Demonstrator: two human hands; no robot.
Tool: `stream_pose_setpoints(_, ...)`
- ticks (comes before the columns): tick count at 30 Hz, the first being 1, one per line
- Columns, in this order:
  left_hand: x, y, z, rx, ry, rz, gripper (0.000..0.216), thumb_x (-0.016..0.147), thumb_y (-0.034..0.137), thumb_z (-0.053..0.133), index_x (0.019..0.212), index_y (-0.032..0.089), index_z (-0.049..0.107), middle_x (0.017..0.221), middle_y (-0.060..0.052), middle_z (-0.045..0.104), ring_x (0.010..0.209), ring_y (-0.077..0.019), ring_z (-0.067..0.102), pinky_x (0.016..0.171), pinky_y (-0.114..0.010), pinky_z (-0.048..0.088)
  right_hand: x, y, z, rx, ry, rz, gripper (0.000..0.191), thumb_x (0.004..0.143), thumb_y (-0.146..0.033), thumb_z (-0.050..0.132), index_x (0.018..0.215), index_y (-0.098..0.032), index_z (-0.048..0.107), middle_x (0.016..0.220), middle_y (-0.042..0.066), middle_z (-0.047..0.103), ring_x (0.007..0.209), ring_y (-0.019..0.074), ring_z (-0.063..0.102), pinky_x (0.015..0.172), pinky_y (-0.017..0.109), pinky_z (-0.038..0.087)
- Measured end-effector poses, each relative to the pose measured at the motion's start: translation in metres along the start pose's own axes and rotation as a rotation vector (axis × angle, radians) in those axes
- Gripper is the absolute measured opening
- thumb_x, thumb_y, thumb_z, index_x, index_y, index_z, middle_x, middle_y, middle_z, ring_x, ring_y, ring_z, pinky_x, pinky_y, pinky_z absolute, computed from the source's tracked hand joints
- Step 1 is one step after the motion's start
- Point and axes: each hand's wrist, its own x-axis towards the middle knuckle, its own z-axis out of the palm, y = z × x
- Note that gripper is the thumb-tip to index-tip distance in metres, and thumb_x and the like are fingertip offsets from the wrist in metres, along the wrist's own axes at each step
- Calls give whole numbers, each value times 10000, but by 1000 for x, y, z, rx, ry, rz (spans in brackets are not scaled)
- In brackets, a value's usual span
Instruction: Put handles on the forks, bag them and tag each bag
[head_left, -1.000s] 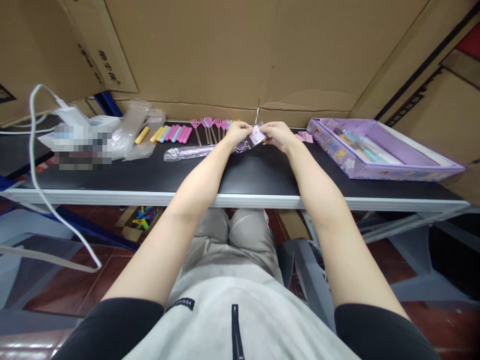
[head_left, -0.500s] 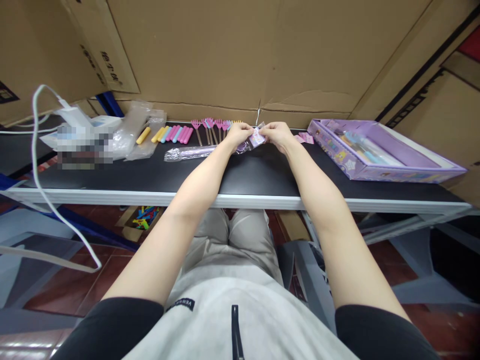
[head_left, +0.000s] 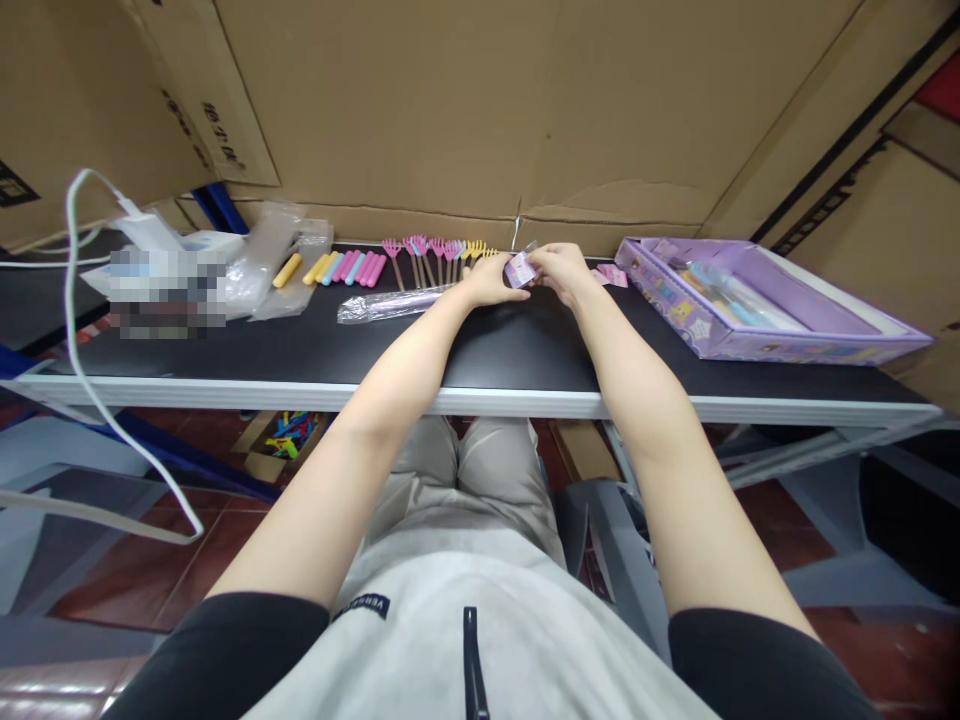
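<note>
A small pink-and-purple printed card (head_left: pixel 519 269) with clear plastic about its top edge is pinched between the fingers and thumb of my right hand (head_left: pixel 562 268). Just left of the card, my left hand (head_left: pixel 489 281) has its thumb stretched out, apart from the fingers; some of its fingertips are hidden behind the card. Under and beside my left hand lies a long, clear plastic-wrapped purple item (head_left: pixel 394 304), its right end covered by the hand. Behind it, a row of small hand-shaped claws on brown sticks (head_left: pixel 421 255) in pink, blue and yellow reaches to the left hand.
Coloured tubes (head_left: pixel 349 268) and clear plastic bags (head_left: pixel 259 265) lie on the left of the black table (head_left: pixel 517 350). Pink cards (head_left: pixel 613 275) and an open purple box (head_left: pixel 772 345) are at right. A cardboard wall (head_left: pixel 450 110) stands behind. A white cable (head_left: pixel 71 260) loops at left.
My left hand has let go of the card and its thumb has spread away. The wrapped purple item has shifted slightly right. The card stays in my right hand, tilted differently.
</note>
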Motion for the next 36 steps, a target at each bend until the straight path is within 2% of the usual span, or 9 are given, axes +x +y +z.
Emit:
stream_pose_setpoints(2,-1,0,0,50,-13,5,504,608,222,942,1055,180,713,1214,-129,754,1335,-413,626,1223,-490,396,1,1,-1,0,-12,8,301,842,25,652,666,-201,560,574,8,561,567,137,529,630,262,525)
stream_pose_setpoints(5,-2,2,-1,31,-39,26,442,626,186,901,1016,173,694,1162,-126,743,1252,-386,659,1179,-454,430,2,3,-2,-10,-37,12,299,838,19,684,672,-198,563,605,19,580,577,141,547,654,279,548)
stream_pose_setpoints(11,-2,2,-1,47,-40,55,382,620,165,863,942,189,659,1103,-119,725,1219,-384,660,1164,-447,428,2,4,-4,-21,-90,43,296,881,21,663,662,-168,606,585,23,589,556,123,552,580,234,489)
stream_pose_setpoints(15,-1,1,0,44,-30,82,379,618,165,858,928,201,643,1094,-108,726,1197,-368,662,1152,-434,439,2,5,-4,35,-102,24,296,839,35,727,657,-163,604,585,-2,582,555,98,539,608,218,500)
stream_pose_setpoints(21,0,3,3,4,-1,96,340,616,152,845,877,205,633,1016,-94,716,1149,-355,665,1130,-417,447,0,3,-3,75,-100,25,325,837,64,704,628,-153,581,574,-12,569,539,81,528,640,220,502)
stream_pose_setpoints(25,1,2,5,35,3,134,313,661,175,831,932,177,673,1033,-104,724,1106,-330,679,1082,-384,466,-3,2,-2,93,-102,43,320,844,76,685,637,-146,583,560,-15,571,536,77,535,644,214,497)
stream_pose_setpoints(31,6,-6,3,265,-35,201,323,763,238,784,1056,126,703,1117,-135,759,1054,-303,698,989,-382,505,-2,3,-3,101,-124,80,274,866,53,658,676,-140,614,566,5,608,549,96,562,648,224,526)
stream_pose_setpoints(36,6,-9,1,301,-40,215,380,796,250,764,1145,106,715,1151,-141,772,1068,-297,708,964,-366,510,0,5,-4,123,-140,52,247,873,25,693,699,-139,632,587,7,635,553,102,590,625,219,525)
